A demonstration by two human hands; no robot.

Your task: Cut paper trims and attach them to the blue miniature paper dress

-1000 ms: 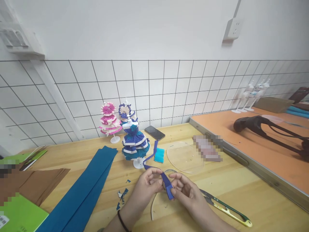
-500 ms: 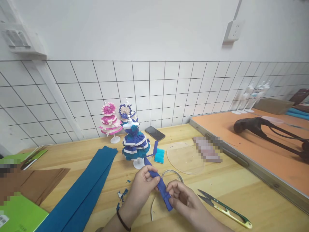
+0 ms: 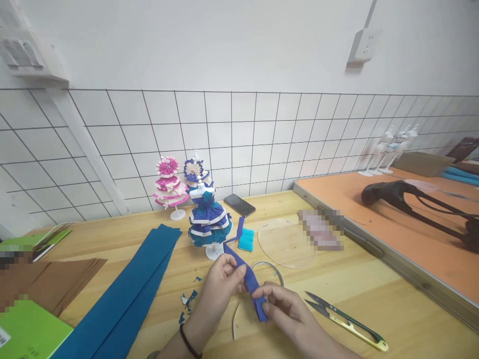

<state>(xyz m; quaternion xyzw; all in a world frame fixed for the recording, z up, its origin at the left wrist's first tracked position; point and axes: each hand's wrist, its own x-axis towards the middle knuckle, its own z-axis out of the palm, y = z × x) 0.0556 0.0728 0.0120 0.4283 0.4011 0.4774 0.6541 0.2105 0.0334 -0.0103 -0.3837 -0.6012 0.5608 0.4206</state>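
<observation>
A folded strip of blue-purple crepe paper point(image 3: 251, 282) runs between my two hands over the table. My left hand point(image 3: 224, 281) pinches its upper part between thumb and fingers. Lower down, my right hand point(image 3: 280, 305) grips the folded end. The strip's far end trails toward a small dress form in layered blue and teal paper ruffles point(image 3: 210, 219), which stands on a white base. Just beyond my hands lies a roll of tape point(image 3: 279, 271), partly hidden by the strip and fingers. Thread snips point(image 3: 346, 321) rest to the right of my right hand.
Teal crepe paper point(image 3: 123, 294) stretches along the left, with paper scraps point(image 3: 189, 299) beside my left wrist. A pink dress form point(image 3: 170, 187), a phone point(image 3: 240, 205) and a clear round disc point(image 3: 286, 244) are farther back. An orange board point(image 3: 422, 239) occupies the right.
My right fingers have shifted slightly on the strip, and its lower end now looks folded flatter and narrower. My left hand keeps its pinch. The view has shifted slightly.
</observation>
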